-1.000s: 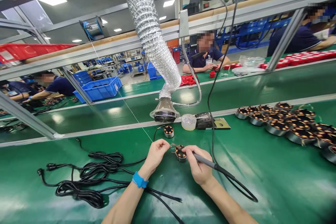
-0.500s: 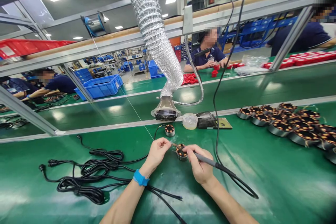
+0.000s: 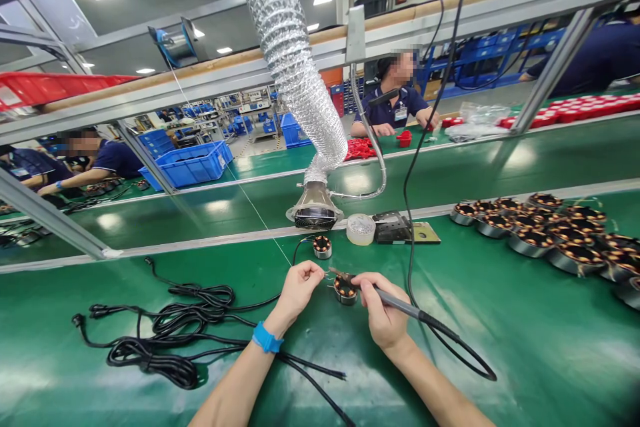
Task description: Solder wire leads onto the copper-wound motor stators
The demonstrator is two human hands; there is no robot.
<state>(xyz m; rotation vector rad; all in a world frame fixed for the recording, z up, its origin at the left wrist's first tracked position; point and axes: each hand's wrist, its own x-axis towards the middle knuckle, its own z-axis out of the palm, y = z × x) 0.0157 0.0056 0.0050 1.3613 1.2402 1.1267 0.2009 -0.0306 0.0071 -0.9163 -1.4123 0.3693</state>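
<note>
In the head view, the left hand has its grip pinched narrow on a thin wire, while the right hand has its grip wrapped around a soldering iron, whose tip points toward the left fingertips. Just below the tip, a copper-wound stator sits on the green worktop between the hands. A second stator stands behind it; coiled black cables lie to the left, and more stators cluster at the right.
</note>
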